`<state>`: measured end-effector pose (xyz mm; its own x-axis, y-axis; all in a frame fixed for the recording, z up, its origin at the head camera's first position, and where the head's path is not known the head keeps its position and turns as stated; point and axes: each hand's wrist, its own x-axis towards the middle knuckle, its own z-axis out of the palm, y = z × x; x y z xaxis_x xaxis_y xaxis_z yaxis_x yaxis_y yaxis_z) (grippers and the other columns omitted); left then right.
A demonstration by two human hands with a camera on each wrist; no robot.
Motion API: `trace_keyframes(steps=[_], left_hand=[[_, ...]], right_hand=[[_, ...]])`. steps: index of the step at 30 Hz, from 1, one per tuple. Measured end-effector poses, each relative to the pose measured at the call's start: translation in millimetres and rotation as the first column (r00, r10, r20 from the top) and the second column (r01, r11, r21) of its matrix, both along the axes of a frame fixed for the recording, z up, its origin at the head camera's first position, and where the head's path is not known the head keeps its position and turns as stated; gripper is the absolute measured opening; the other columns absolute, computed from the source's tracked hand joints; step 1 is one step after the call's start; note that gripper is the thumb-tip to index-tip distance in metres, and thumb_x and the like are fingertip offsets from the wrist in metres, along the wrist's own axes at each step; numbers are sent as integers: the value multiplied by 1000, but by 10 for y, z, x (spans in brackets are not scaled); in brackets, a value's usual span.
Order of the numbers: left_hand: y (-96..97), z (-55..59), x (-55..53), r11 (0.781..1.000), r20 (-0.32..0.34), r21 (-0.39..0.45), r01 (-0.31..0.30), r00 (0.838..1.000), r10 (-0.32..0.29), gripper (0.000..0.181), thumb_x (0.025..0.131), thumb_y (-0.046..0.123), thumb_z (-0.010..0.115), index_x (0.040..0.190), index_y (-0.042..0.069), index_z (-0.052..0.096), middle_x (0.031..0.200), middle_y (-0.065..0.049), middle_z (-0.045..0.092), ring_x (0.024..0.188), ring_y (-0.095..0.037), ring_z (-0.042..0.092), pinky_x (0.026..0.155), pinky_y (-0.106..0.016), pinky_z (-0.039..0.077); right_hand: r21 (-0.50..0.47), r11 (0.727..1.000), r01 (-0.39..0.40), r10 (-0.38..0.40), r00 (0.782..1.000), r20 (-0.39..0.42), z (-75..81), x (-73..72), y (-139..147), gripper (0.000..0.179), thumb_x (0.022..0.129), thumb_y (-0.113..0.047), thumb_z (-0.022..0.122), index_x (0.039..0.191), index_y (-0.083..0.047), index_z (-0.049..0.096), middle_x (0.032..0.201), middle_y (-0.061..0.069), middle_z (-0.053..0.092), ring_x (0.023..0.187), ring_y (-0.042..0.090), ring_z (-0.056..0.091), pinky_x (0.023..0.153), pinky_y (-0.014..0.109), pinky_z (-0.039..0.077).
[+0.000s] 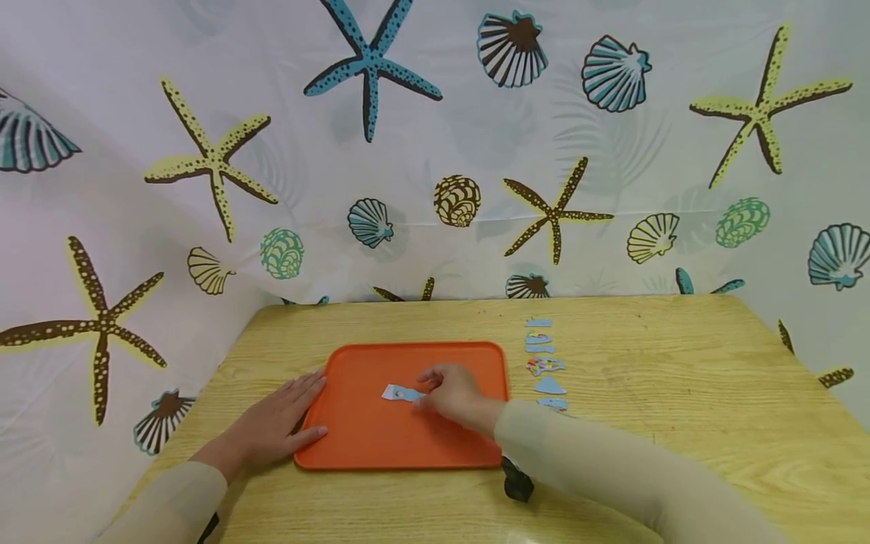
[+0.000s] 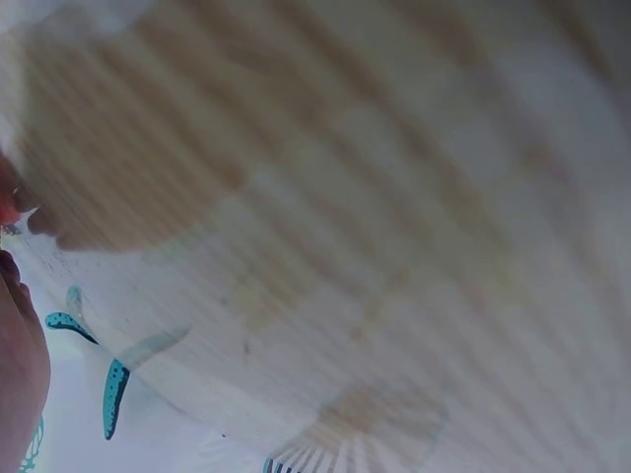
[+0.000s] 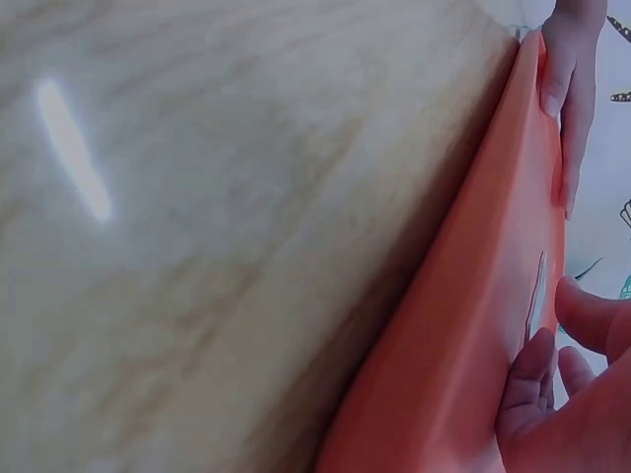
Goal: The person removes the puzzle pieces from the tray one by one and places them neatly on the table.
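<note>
An orange-red tray (image 1: pixel 381 446) lies on the wooden table. Over its middle, my right hand (image 1: pixel 454 391) pinches the right end of a narrow light blue flat cut-out piece (image 1: pixel 401 393), which has a pale left end and a small printed mark. In the right wrist view this piece (image 3: pixel 537 291) appears edge-on, close over the tray, between thumb and fingers. My left hand (image 1: pixel 275 419) rests at the tray's left edge, fingers straight and the thumb over the rim. At the left border of the left wrist view, only part of the left hand (image 2: pixel 18 365) shows.
Right of the tray, several flat light blue pieces form a column, among them a triangle (image 1: pixel 549 386) and a multicoloured piece (image 1: pixel 544 366). A black object (image 1: pixel 518 483) shows under the right forearm. Behind the table (image 1: pixel 680 393) hangs a cloth (image 1: pixel 421 249) with starfish and shells.
</note>
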<state>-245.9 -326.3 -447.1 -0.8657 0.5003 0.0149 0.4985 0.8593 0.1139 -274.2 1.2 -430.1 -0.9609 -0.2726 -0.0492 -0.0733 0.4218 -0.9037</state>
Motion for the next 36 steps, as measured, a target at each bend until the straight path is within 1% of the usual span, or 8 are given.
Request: trace_keyframes(steps=[5,10,16,20,25,29,31,36], left_hand=[[13,16,8,1000,16,-8,-5,1000,5,89,94,65,42,154,4,22,160,-10,20,145,-29,19,114,-52,20],[22,20,8,1000,22,-14,-7,1000,7,88,94,65,42,154,4,22,160,-10,20,145,-29,19,114,-52,19],[24,18,7,1000,21,-8,-7,1000,7,88,94,65,42,154,4,22,160,-10,20,145,-30,19,114,-52,19],[26,24,8,1000,19,-6,-8,1000,8,88,94,65,42,154,4,22,160,-10,20,145,-30,20,114,-52,20],[26,32,2,1000,14,-5,-5,1000,6,88,94,65,42,154,4,23,159,-10,21,145,-30,20,114,-52,20],[23,29,-5,1000,12,-12,-3,1000,3,88,94,65,42,154,4,23,159,-10,21,145,-30,20,114,-52,20],[24,30,-4,1000,15,-13,-1,1000,1,88,94,65,42,154,3,23,159,-11,21,145,-30,20,114,-52,20],[32,37,-2,1000,16,-17,2,1000,-2,88,94,64,43,154,3,24,159,-11,21,144,-31,20,114,-52,20]], right_hand=[[13,1000,-14,14,1000,7,-21,-49,-2,34,74,-5,84,106,-6,71,92,6,62,81,16,53,71,30,49],[7,1000,-26,26,1000,18,-39,-72,4,32,75,-5,83,105,-5,73,92,5,63,81,16,54,69,28,49],[71,997,-33,34,999,-5,-61,-88,-6,26,76,-9,84,100,-8,77,90,1,63,81,15,52,68,26,47],[70,997,-28,28,1000,7,-66,-96,-8,24,76,-10,84,99,-10,78,89,0,63,81,15,52,67,27,47],[84,996,-17,16,1000,12,-75,-100,-13,23,76,-13,84,98,-14,79,91,-3,66,88,15,57,72,29,50],[96,995,-13,13,1000,-4,-82,-102,-16,21,76,-15,84,96,-15,79,92,-5,68,92,16,60,75,31,52],[100,995,-13,14,1000,-13,-88,-101,-19,19,76,-15,84,95,-14,79,91,-4,69,90,16,60,74,30,51],[101,995,-6,9,1000,-26,-89,-90,-21,16,76,-13,84,91,-12,79,85,-4,67,80,14,56,68,29,49]])
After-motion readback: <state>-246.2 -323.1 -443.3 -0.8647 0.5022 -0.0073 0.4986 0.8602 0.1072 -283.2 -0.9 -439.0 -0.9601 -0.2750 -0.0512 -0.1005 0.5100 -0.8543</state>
